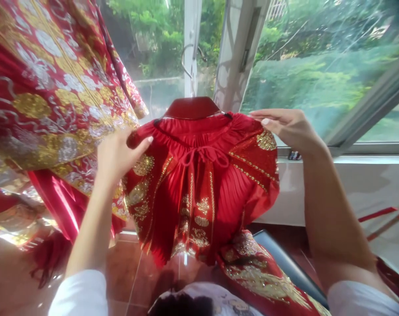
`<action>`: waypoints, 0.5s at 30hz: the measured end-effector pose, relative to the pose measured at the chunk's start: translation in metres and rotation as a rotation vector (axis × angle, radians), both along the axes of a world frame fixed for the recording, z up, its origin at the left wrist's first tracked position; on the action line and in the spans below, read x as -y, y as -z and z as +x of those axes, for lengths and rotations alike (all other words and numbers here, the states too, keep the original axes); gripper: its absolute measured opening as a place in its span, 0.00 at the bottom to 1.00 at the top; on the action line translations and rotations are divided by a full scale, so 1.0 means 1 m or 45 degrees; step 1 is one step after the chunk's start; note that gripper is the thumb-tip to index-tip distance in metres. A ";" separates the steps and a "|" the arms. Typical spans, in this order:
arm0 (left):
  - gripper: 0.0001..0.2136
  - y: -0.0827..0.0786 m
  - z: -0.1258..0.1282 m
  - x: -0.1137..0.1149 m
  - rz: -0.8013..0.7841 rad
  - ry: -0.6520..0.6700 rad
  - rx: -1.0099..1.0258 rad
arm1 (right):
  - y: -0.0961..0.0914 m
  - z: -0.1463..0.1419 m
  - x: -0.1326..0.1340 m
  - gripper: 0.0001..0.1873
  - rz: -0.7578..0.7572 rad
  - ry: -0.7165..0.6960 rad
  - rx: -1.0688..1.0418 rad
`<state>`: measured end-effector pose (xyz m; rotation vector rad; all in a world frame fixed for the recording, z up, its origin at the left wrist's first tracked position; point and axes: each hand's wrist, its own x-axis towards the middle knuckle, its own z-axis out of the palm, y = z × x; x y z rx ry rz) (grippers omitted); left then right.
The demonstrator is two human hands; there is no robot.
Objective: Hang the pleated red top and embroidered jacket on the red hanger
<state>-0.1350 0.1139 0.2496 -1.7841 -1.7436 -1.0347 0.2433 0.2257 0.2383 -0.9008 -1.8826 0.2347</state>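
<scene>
A red pleated skirt (199,193) with gold embroidery hangs on a dark red hanger (192,108) whose metal hook (187,66) rises in front of the window. My left hand (118,153) is closed on the left end of the skirt's waistband, thumb on top. At the right end of the waistband, my right hand (286,125) pinches the fabric near a gold patch. A red drawstring bow (204,154) sits at the waist's middle.
A large red robe (48,96) with gold and silver embroidery hangs at the left. More embroidered red cloth (261,276) lies below on a dark seat (285,259). A window (318,66) with a white sill (367,160) is straight ahead. Brown floor tiles (127,272) are underfoot.
</scene>
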 end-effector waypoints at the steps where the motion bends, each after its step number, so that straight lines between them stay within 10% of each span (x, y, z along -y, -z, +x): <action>1: 0.19 -0.011 -0.003 -0.001 -0.081 0.098 -0.001 | -0.001 -0.006 0.006 0.21 0.020 -0.040 0.043; 6: 0.19 -0.037 -0.018 -0.023 -0.351 0.563 0.057 | -0.009 -0.026 0.014 0.18 0.078 0.006 0.136; 10: 0.23 -0.038 -0.029 -0.040 -0.451 0.706 0.171 | -0.022 -0.020 0.002 0.26 -0.226 0.100 0.173; 15: 0.26 -0.025 -0.024 -0.031 -0.315 0.523 0.164 | -0.010 -0.013 0.020 0.30 0.079 0.302 0.276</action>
